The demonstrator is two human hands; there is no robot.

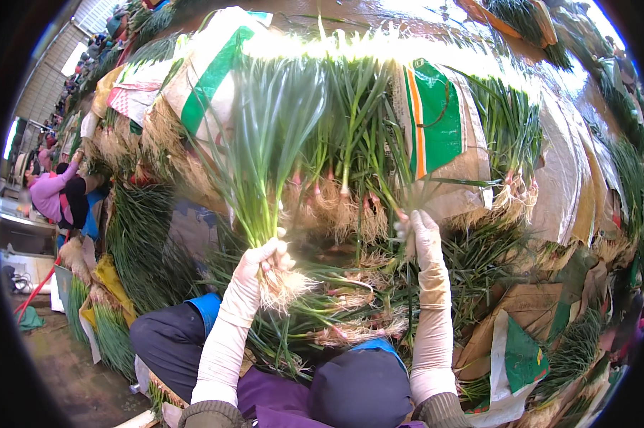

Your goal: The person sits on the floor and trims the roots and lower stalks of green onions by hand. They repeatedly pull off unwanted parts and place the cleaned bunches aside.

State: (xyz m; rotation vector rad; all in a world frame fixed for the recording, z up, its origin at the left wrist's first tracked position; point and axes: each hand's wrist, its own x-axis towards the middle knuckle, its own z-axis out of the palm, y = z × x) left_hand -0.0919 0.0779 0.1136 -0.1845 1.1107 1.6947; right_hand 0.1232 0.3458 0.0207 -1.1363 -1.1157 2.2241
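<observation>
My left hand [268, 262], in a pale glove, is closed around a bunch of green onions [260, 176]. The leaves fan upward, and the pale roots [284, 289] hang below my fist. Off to the right, my gloved right hand [421, 230] pinches a single green onion stalk [390, 200] near its pinkish root end; its fingertips are slightly blurred. Behind both hands stands a row of green onions [348, 144] with roots towards me. Between my forearms, more green onions [348, 302] lie sideways above my lap.
Woven sacks with green stripes, one at left [215, 80] and one at right [439, 123], lie over the row. Dark green leaves [140, 241] are heaped at left. A person in pink [54, 195] sits at far left. A torn sack [514, 348] lies at lower right.
</observation>
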